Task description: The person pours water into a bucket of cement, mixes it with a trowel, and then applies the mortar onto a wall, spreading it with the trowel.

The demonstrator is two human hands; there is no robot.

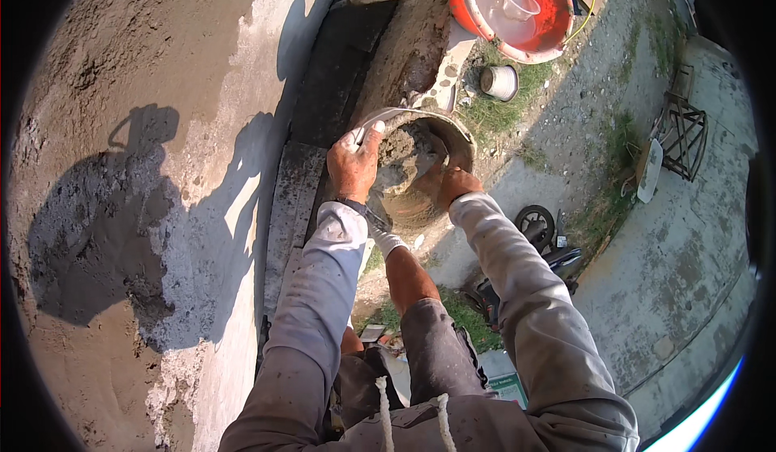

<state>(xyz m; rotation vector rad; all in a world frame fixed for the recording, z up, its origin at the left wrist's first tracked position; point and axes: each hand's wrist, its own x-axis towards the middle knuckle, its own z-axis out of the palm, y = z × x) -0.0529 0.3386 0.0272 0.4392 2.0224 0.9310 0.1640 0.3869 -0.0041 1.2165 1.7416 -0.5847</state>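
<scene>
A round bucket (461, 133) with a mortar-smeared rim stands in front of me. Grey-brown wet mortar (398, 155) lies inside it. My left hand (352, 163) grips the bucket's left rim, thumb over the edge and fingers outside. At the right side of the opening, my right hand (459, 186) is closed in a fist. Whatever it holds is hidden against the mortar-coated inside of the bucket. Below the bucket, my leg and a pale sock (391, 243) show between my forearms.
A wall (206, 121) with fresh, rough mortar rises on the left, my shadow across it. Dark planks (301, 181) run along its foot. An orange tub (558, 16) of cloudy water holds a clear bowl (520, 4). A small pail (499, 83) and a motorcycle (535, 227) are at right.
</scene>
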